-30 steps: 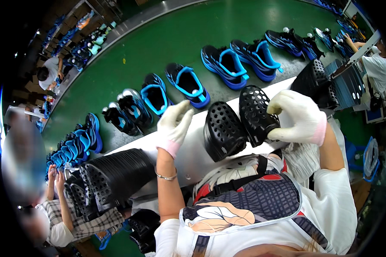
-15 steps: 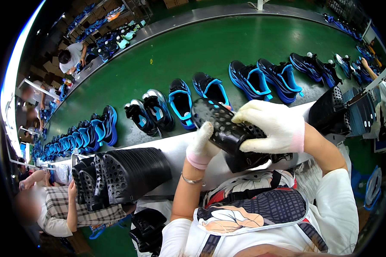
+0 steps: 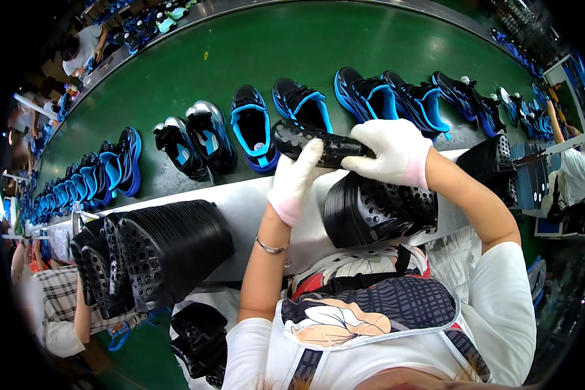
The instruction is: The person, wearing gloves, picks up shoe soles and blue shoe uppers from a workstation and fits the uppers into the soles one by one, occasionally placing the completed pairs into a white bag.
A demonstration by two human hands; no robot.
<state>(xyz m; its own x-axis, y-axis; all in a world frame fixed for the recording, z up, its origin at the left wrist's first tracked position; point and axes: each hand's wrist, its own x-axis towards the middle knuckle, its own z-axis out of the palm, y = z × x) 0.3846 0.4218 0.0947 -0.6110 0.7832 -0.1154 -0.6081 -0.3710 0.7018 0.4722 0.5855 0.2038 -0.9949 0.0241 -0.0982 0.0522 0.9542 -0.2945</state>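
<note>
A black perforated plastic shoe insert (image 3: 291, 138) is held between my two white-gloved hands, above the near edge of the bench. My left hand (image 3: 297, 179) is closed on its near side, with the thumb pressed to the perforated face. My right hand (image 3: 391, 153) grips its right end, fingers over the top and thumb below. Just beyond it stand black-and-blue sneakers: one sneaker (image 3: 251, 127) with a round white piece inside, and another sneaker (image 3: 300, 104) partly behind the insert. A stack of similar black inserts (image 3: 351, 211) lies below my right hand.
Nested black inserts (image 3: 182, 244) sit on the white ledge (image 3: 257, 208) at left, with further inserts (image 3: 489, 156) at right. Sneakers line the green conveyor belt (image 3: 195, 71), including a silver-and-black pair (image 3: 208, 140). A person in a plaid garment (image 3: 57, 292) is at the left.
The insert has tilted from showing its broad perforated face to a narrower side. Both hands have moved away from me, uncovering the stack below. The whole view has shifted slightly.
</note>
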